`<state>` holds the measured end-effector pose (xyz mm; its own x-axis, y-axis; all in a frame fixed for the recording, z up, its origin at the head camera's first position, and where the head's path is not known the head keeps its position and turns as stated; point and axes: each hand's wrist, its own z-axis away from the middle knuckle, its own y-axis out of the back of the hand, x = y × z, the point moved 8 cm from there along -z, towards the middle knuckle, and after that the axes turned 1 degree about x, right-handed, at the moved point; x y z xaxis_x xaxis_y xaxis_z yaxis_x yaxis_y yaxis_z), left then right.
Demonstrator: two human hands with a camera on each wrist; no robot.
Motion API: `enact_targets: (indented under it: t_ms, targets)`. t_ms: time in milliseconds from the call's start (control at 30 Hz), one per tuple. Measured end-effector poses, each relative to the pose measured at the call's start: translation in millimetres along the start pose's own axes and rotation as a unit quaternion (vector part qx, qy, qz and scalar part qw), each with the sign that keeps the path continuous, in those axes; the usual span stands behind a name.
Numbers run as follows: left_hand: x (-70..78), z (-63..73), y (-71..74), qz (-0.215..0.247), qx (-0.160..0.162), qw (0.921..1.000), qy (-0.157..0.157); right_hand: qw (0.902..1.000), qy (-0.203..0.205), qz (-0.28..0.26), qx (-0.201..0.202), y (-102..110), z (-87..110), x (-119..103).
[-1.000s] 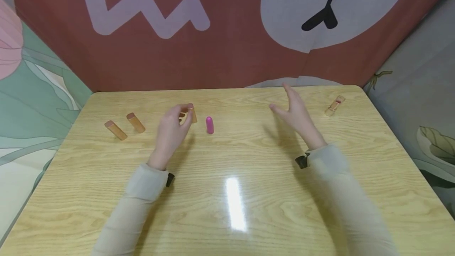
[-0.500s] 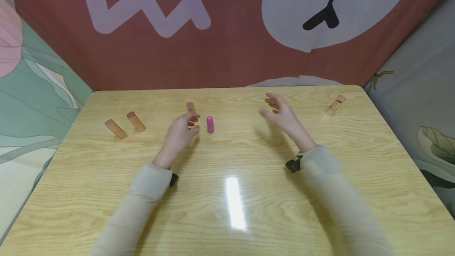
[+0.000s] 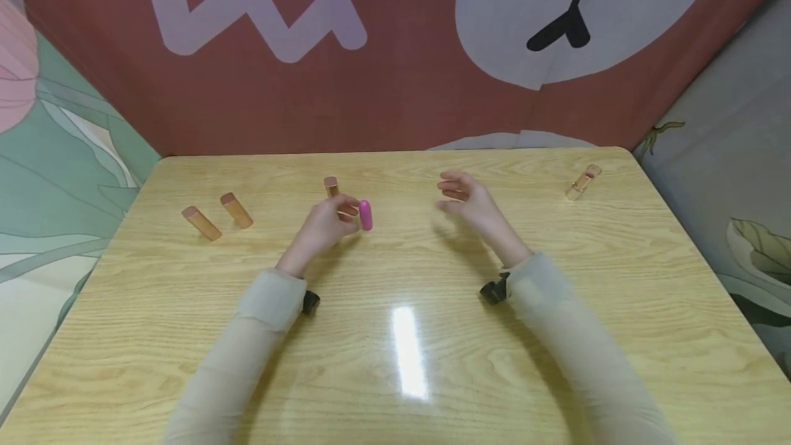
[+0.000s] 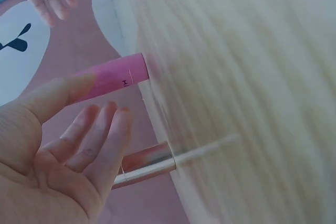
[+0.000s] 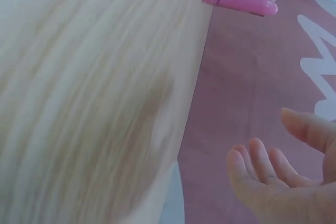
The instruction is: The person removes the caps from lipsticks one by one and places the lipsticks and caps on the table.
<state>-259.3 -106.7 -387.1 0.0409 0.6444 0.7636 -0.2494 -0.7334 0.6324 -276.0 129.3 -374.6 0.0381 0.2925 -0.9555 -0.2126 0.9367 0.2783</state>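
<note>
Beside the pink lipstick tube point(image 3: 367, 215), the spread left hand point(image 3: 326, 225) could nudge it over — right hand point(image 3: 477, 210) opposite, also spread.

A pink, round-topped tube point(image 3: 367, 215) stands upright on the table point(image 3: 346, 362), apparently closed.

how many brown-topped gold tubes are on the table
3: the leftmost tube, the second tube just right of it, and the third tube, partly hidden behind the left hand.
</note>
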Motion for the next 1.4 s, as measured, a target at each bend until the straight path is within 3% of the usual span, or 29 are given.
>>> enact_targets:
  t_ms: [200, 667, 1200, 1400]
  targets:
    - [0.5, -5.3, -7.2, 0.007, -0.029, 0.9995, 0.0, 0.9999, 0.001, -0.015, -0.007, -6.0, -0.7, -0.5]
    - [-1.3, -7.7, -11.6, 0.008, -0.031, 0.9993, 0.016, 0.997, -0.001, -0.075, -0.016, -18.0, -0.9, 1.3]
    - [13.9, -7.2, -21.7, 0.043, -0.028, 0.9987, 0.005, 0.9985, -0.011, -0.046, -0.026, -28.2, -2.6, 2.4]
    - [24.2, -9.3, -27.7, 0.059, -0.029, 0.9977, -0.015, 0.9991, -0.013, -0.034, -0.021, -32.1, -3.0, 0.8]
